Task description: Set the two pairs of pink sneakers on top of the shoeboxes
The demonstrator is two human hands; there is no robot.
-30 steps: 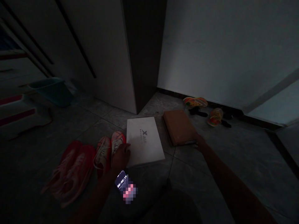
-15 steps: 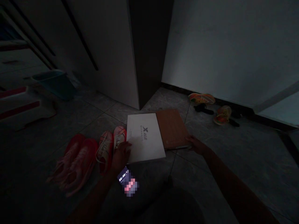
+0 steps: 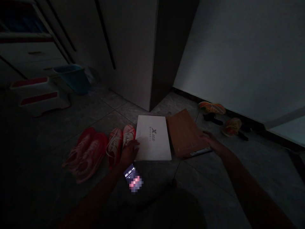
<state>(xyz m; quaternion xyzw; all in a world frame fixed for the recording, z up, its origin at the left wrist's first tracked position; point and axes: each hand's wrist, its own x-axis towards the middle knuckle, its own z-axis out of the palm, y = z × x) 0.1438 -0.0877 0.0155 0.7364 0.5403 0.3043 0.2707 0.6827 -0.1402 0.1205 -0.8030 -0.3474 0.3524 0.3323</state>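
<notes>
Kneeling low over a dim tiled floor [image 3: 214, 178], you have these items before you, listed by size.

Cabinet [image 3: 133, 54]: pale, tall, standing behind the boxes, its corner just beyond them.

Brown box [image 3: 186, 133]: flat on the floor, tilted askew, its left edge touching the white box. Your right hand [image 3: 211, 141] rests on its right edge, fingers laid over the rim; the gloom hides whether they are spread or pressed together.

White box [image 3: 153, 138]: flat lid with a dark logo, lying between the brown box and the shoes. Your left hand [image 3: 130, 152] touches its near left corner, fingers loosely curled against the side.

Step stool [image 3: 40, 95]: white with red treads, far left.

Teal bin [image 3: 71, 76]: beside the cabinet.

Red shoes [image 3: 87, 152]: a pair, left of the lighter pair.

Pink-and-white shoes [image 3: 119, 143]: a pair, just beside the white box.

Orange shoes [image 3: 219, 116]: two by the wall, well apart from the boxes.

Wrist screen [image 3: 130, 173]: lit, on your left forearm.
</notes>
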